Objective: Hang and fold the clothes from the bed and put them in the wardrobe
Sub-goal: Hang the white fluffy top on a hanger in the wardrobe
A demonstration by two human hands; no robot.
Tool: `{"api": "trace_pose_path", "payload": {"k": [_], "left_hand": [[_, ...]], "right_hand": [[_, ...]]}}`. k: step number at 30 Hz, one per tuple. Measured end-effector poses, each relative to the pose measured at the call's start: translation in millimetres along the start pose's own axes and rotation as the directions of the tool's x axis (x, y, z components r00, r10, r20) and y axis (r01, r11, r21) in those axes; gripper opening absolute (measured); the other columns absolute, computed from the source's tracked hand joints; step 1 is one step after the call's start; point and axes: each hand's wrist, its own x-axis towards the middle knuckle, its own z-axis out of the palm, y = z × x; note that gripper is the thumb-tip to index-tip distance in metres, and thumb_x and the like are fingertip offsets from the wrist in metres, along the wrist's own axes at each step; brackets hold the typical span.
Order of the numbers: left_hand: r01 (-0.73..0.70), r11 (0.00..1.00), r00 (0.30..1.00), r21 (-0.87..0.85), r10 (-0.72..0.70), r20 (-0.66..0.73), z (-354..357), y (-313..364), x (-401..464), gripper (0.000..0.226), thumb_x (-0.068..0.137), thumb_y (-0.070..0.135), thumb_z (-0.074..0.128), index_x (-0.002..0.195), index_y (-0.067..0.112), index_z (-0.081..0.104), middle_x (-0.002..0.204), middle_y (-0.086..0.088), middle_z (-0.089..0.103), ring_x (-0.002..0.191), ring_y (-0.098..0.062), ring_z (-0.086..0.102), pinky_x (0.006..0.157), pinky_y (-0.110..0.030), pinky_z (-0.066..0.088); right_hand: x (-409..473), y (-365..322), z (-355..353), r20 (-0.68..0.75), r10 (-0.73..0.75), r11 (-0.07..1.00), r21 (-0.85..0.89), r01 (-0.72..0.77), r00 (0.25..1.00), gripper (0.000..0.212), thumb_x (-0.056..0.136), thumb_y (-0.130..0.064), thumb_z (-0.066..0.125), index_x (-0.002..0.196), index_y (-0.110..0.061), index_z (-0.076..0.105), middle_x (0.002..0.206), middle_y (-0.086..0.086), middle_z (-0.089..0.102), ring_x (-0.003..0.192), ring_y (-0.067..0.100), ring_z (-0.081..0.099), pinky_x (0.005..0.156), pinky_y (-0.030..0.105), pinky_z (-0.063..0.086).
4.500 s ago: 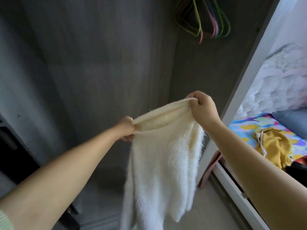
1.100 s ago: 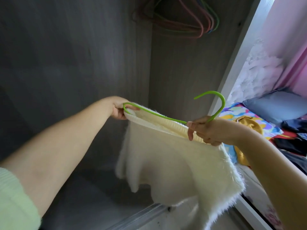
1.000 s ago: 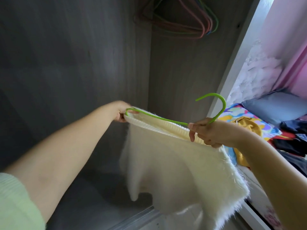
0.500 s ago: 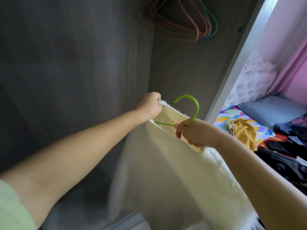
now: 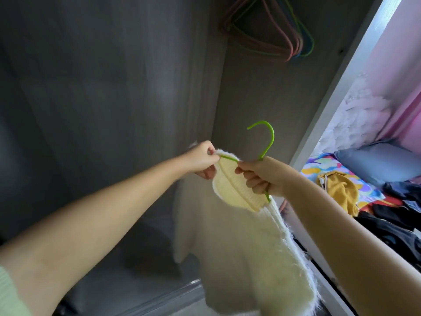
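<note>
Left hand pinches the ribbed hem of the white fuzzy sweater at the far arm of the green hanger; right hand has its fingers curled round the hanger's neck & near arm, w/ hem bunched under them. Sweater hangs between both hands, in front of the open wardrobe, well below the spare hangers up top. Step in hand, as I judge it: seating the hanger inside the garment. To do it well: keep the hook clear of the knit, work one hanger arm fully in before the other, stretch the rib only lightly so it doesn't snag, then centre the hook. More clothes wait on the bed, incl a mustard top
</note>
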Motion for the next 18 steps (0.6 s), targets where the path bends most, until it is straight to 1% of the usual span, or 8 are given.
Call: {"api": "trace_pose_path", "payload": {"k": [4, 6, 9, 11, 13, 15, 16, 18], "left_hand": [[-0.008, 1.0, 1.0, 0.025, 0.008, 0.025, -5.9, 8.1, -32.2, 0.035, 0.097, 0.046, 0.043, 0.12, 0.02, 0.045, 0.107, -0.002, 0.057, 0.096, -0.017, 0.056, 0.072, -0.028, 0.047], [0.003, 1.0, 0.992, 0.001, -0.004, 0.126, 4.6, 15.6, -52.7, 0.052, 0.096, 0.056, 0.036, 0.132, 0.02, 0.046, 0.113, 0.002, 0.053, 0.103, -0.016, 0.056, 0.076, -0.029, 0.049], [0.085, 0.996, 0.954, 0.014, -0.085, 0.287, 16.7, 17.0, -81.3, 0.066, 0.091, 0.06, 0.044, 0.145, 0.026, 0.028, 0.126, 0.007, 0.048, 0.112, -0.015, 0.053, 0.081, -0.032, 0.054], [0.079, 0.997, 0.977, 0.003, -0.078, 0.197, 16.0, 12.6, -89.8, 0.049, 0.093, 0.039, 0.054, 0.133, 0.018, 0.036, 0.119, -0.001, 0.054, 0.103, -0.015, 0.057, 0.079, -0.035, 0.053], [0.043, 0.987, 0.999, 0.157, -0.039, -0.033, 5.1, 8.4, -94.4, 0.021, 0.09, 0.021, 0.051, 0.108, 0.011, 0.044, 0.107, -0.009, 0.056, 0.092, -0.02, 0.058, 0.073, -0.031, 0.048], [0.05, 0.94, 0.973, 0.339, 0.031, -0.229, -13.7, 1.8, -95.2, 0.012, 0.09, 0.017, 0.049, 0.097, 0.008, 0.046, 0.106, -0.012, 0.058, 0.096, -0.028, 0.058, 0.067, -0.028, 0.039], [0.052, 0.937, 0.954, 0.345, 0.055, -0.294, -24.2, -2.0, -95.9, 0.011, 0.09, 0.017, 0.049, 0.096, 0.007, 0.049, 0.107, -0.013, 0.06, 0.098, -0.03, 0.058, 0.069, -0.028, 0.038], [0.044, 0.963, 0.913, 0.266, 0.069, -0.402, -54.3, -10.3, -97.8, 0.007, 0.09, 0.012, 0.048, 0.092, 0.006, 0.05, 0.104, -0.015, 0.062, 0.097, -0.032, 0.058, 0.07, -0.029, 0.037]], "right_hand": [[1.7, -28.3, 11.3, 0.038, -0.054, 0.912, 0.409, 0.034, 0.998, 0.029, 0.095, 0.004, 0.043, 0.071, -0.013, 0.041, 0.048, -0.003, 0.032, 0.036, 0.005, 0.033, 0.035, 0.013, 0.031], [7.0, -44.0, 23.3, 0.007, -0.091, 0.878, 0.472, 0.077, 0.996, 0.026, 0.095, 0.004, 0.039, 0.073, -0.01, 0.043, 0.052, 0.001, 0.038, 0.042, 0.008, 0.041, 0.04, 0.015, 0.042], [15.5, -65.5, 43.0, -0.02, -0.126, 0.854, 0.506, 0.118, 0.992, 0.025, 0.097, 0.003, 0.036, 0.075, -0.005, 0.046, 0.061, 0.005, 0.041, 0.055, 0.012, 0.046, 0.048, 0.022, 0.054], [19.0, -76.5, 60.4, -0.01, -0.149, 0.863, 0.487, 0.134, 0.989, 0.024, 0.098, 0.003, 0.034, 0.078, -0.004, 0.046, 0.068, 0.007, 0.044, 0.06, 0.015, 0.052, 0.054, 0.028, 0.056], [21.2, -83.4, 81.8, 0.031, -0.186, 0.884, 0.441, 0.153, 0.982, 0.022, 0.097, 0.006, 0.033, 0.08, -0.001, 0.046, 0.074, 0.012, 0.05, 0.062, 0.021, 0.061, 0.067, 0.036, 0.058], [27.9, -87.1, 101.0, -0.019, -0.275, 0.951, 0.141, 0.275, 0.961, 0.015, 0.094, 0.007, 0.038, 0.088, 0.007, 0.052, 0.084, 0.024, 0.059, 0.078, 0.037, 0.065, 0.088, 0.045, 0.052], [32.4, -88.7, 105.4, -0.075, -0.365, 0.919, -0.19, 0.346, 0.928, 0.014, 0.094, 0.002, 0.044, 0.094, 0.009, 0.056, 0.091, 0.028, 0.062, 0.088, 0.041, 0.064, 0.091, 0.046, 0.049], [34.1, -95.2, 113.1, -0.08, -0.579, 0.555, -0.768, 0.32, 0.811, 0.02, 0.095, -0.014, 0.049, 0.097, 0.001, 0.063, 0.098, 0.023, 0.066, 0.098, 0.038, 0.062, 0.082, 0.039, 0.047]]}}
